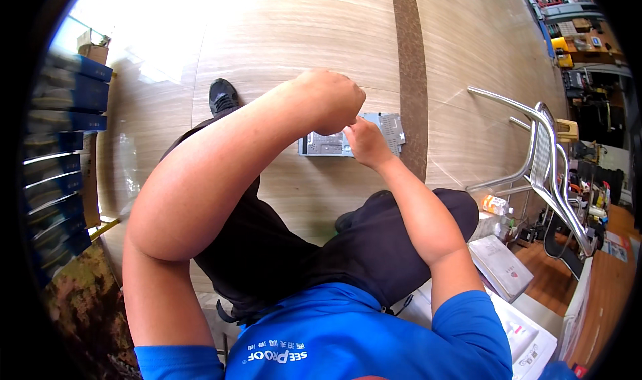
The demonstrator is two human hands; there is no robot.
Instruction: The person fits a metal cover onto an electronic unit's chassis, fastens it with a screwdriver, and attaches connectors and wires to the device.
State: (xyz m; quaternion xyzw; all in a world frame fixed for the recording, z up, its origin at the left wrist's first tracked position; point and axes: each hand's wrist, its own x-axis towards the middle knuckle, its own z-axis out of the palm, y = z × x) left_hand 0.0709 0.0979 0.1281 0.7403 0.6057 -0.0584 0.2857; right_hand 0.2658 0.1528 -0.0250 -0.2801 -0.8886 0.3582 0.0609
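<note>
A flat grey metal case (326,144) with perforated panels lies on the floor in front of me. Above its far edge my left hand (329,99) is raised with the wrist bent and the fingers curled closed. My right hand (368,142) is lower, over the middle of the case, its fingers pinched together just under the left hand. The two hands almost meet, and whatever is between their fingertips is hidden or too small to name. To the right of my right hand, a grey perforated plate (393,130) sticks out at the case's right end.
A chair (545,152) with a chrome frame stands on the right. Near my right knee are a bottle with an orange label (495,205) and a white box (501,267). Blue boxes (90,85) are stacked at the left. A dark strip (414,79) crosses the tiled floor.
</note>
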